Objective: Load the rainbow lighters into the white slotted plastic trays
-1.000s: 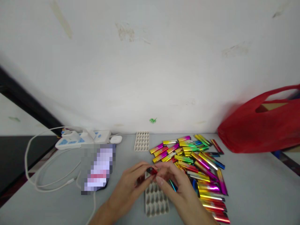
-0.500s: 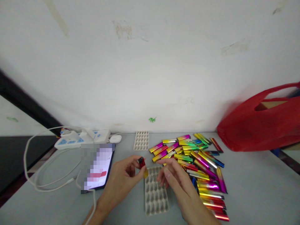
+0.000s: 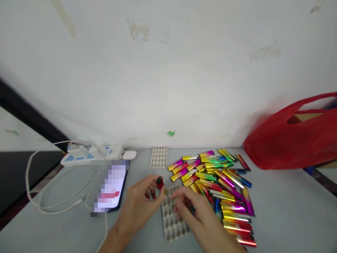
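My left hand (image 3: 142,196) is closed in a pinch around a small red-and-yellow lighter (image 3: 159,183) with a black top, held upright just above the tray's left edge. A pale tray (image 3: 168,225) with rows of oval slots lies under and between both hands. Over its right side hovers my right hand (image 3: 196,214), fingers loosely bent and apart, with nothing visible between them. To the right is a spread of shiny lighters (image 3: 207,176) in gold, red, purple, green and blue; the right hand covers part of this pile.
A second slotted tray (image 3: 158,157) lies near the wall. On the left are a phone (image 3: 116,186), a white power strip (image 3: 92,154), a white charger piece (image 3: 130,155) and looping cables (image 3: 59,212). A red bag (image 3: 292,140) stands at the back right.
My right hand has shifted down and slightly left over the tray, uncovering more lighters. The lighter in my left hand has tipped slightly and sunk a little; the view moved slightly.
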`<action>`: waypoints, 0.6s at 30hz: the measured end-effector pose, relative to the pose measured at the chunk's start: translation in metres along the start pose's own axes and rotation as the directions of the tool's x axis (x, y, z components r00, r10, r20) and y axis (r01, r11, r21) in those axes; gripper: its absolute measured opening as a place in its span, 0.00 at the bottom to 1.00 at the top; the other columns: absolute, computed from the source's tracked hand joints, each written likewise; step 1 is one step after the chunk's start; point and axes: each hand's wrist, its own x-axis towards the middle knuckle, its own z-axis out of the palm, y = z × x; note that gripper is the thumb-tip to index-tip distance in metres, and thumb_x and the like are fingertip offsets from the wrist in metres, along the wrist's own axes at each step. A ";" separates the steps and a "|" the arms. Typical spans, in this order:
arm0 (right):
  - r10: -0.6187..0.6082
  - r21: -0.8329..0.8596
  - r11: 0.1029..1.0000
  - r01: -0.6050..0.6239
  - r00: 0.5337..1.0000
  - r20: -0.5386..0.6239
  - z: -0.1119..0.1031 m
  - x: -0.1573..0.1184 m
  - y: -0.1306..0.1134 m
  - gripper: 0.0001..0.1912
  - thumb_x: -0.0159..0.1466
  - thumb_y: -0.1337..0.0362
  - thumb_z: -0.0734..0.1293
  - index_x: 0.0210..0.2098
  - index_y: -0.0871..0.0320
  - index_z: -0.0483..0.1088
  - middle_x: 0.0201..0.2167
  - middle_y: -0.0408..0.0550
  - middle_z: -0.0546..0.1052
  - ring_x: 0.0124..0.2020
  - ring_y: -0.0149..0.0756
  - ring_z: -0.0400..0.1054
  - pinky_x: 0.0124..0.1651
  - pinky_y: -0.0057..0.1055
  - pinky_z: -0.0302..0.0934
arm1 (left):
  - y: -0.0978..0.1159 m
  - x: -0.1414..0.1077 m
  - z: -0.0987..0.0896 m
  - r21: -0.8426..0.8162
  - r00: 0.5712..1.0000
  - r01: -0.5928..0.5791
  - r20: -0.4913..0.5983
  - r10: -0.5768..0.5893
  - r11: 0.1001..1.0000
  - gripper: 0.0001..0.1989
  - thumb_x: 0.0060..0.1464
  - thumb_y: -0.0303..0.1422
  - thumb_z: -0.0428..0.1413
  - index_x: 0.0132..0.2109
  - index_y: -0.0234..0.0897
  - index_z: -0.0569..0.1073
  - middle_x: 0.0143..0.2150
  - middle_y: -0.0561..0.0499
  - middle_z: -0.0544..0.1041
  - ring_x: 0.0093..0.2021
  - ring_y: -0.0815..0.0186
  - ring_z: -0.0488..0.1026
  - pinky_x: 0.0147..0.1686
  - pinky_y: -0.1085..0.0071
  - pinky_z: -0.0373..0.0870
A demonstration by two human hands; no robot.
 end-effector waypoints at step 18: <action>-0.004 -0.147 0.989 0.008 1.000 0.027 0.000 0.002 -0.008 0.11 0.77 0.63 0.65 0.37 0.54 0.74 0.33 0.42 0.75 0.36 0.37 0.70 0.38 0.30 0.58 | -0.001 0.007 -0.019 0.045 0.982 0.079 0.169 -0.086 0.996 0.10 0.66 0.43 0.64 0.44 0.42 0.80 0.36 0.56 0.83 0.28 0.68 0.79 0.29 0.74 0.74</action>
